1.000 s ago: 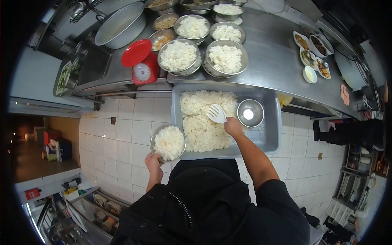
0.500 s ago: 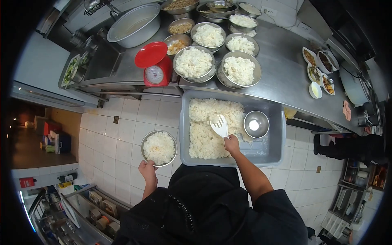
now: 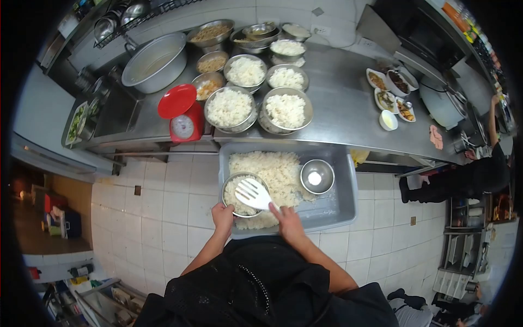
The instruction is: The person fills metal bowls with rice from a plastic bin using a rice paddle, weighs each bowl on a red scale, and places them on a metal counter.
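My left hand (image 3: 223,218) grips the rim of a metal bowl (image 3: 224,197) of rice, held over the left part of a grey plastic tub (image 3: 342,218). In my right hand (image 3: 289,222) is a white slotted rice paddle (image 3: 255,195), its head lying over the rice in that bowl. Loose cooked rice (image 3: 280,169) covers the tub's left and middle. An empty metal bowl (image 3: 317,177) rests at the right of this rice. Part of the held bowl's contents is hidden under the paddle.
Behind the tub, a steel counter (image 3: 340,98) carries several rice-filled bowls, a red kitchen scale (image 3: 186,122) and a large metal basin (image 3: 155,62). Small dishes of food (image 3: 385,99) stand at its right. Another person (image 3: 463,177) is at the far right.
My left hand has brought the bowl of rice from beside the tub to over it. The paddle has moved left, from above the tub's rice onto the bowl. The view has shifted.
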Demonstrator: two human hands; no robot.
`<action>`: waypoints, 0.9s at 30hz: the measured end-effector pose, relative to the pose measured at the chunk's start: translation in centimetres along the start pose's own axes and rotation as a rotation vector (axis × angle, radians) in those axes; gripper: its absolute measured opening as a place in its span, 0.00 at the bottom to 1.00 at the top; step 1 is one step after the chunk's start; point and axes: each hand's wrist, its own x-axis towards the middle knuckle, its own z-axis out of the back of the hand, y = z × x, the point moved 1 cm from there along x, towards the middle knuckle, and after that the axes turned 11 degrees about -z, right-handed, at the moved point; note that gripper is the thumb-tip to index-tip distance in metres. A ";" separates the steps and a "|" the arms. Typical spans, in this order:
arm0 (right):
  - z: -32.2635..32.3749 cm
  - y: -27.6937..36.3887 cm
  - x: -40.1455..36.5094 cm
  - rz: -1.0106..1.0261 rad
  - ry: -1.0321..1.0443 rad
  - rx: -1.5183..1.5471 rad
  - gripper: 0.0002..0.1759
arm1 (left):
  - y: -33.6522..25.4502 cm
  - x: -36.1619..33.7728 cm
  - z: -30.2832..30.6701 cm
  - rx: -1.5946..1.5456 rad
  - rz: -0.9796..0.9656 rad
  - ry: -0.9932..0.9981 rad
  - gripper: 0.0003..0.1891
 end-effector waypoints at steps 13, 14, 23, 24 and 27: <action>7.3 -4.2 -4.8 -0.092 0.018 0.186 0.42 | -0.8 0.3 -4.6 0.212 -0.078 0.235 0.05; 7.2 -4.7 -5.0 -0.153 -0.168 0.312 0.42 | -1.4 1.5 -5.1 0.212 -0.116 0.270 0.05; 2.8 -13.5 -8.6 -0.732 -0.295 0.751 0.33 | -16.7 5.5 -17.2 -0.110 -0.302 0.503 0.09; 2.1 -14.1 -9.4 -0.730 -0.315 0.757 0.33 | -17.7 4.5 -19.4 -0.135 -0.266 0.535 0.08; 1.5 -16.0 -11.2 -0.724 -0.232 0.591 0.29 | -17.0 3.7 -25.9 -0.135 -0.183 0.603 0.11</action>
